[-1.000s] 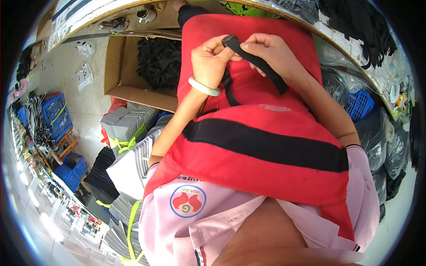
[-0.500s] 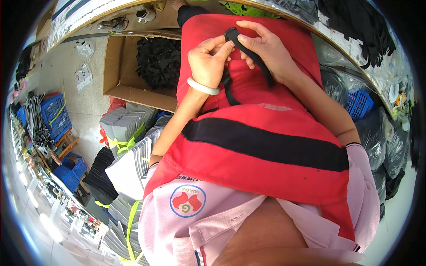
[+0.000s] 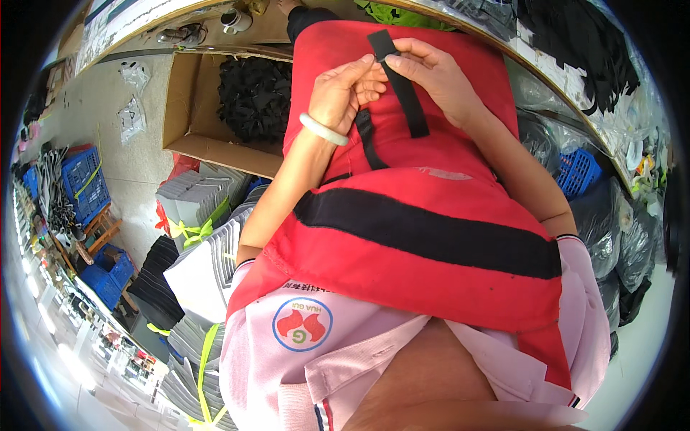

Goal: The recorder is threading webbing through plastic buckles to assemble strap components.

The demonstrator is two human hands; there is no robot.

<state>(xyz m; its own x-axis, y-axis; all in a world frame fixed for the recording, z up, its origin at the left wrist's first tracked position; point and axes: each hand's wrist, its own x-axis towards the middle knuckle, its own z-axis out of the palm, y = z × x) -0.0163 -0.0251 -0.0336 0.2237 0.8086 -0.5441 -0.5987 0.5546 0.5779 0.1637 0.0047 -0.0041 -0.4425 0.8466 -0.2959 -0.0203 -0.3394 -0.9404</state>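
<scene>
A short black webbing strap (image 3: 407, 104) is pinched in my right hand (image 3: 440, 80), between thumb and fingers. Its upper end sticks up above the grip and its lower end hangs over the red apron (image 3: 460, 151). My left hand (image 3: 339, 95), with a pale bangle (image 3: 323, 130) on the wrist, is closed, thumb and fingertips at the strap's left edge beside my right thumb. What lies inside the left fingers is too small to make out. Another black strap length (image 3: 369, 142) runs down the apron below my left hand; I cannot tell whether it joins the held one.
At left stands an open cardboard box (image 3: 219, 154) full of black pieces (image 3: 255, 100). Tied stacks of grey sheets (image 3: 194, 197) lie nearer me. A worktable edge curves across the top, with black strips (image 3: 582, 50) on its right part. Blue crates (image 3: 88, 185) and plastic bags (image 3: 602, 223) flank me.
The strap has swung straighter, and more of its upper end shows above my fingers. My left hand has shifted slightly, and its fingers have moved along the strap's edge.
</scene>
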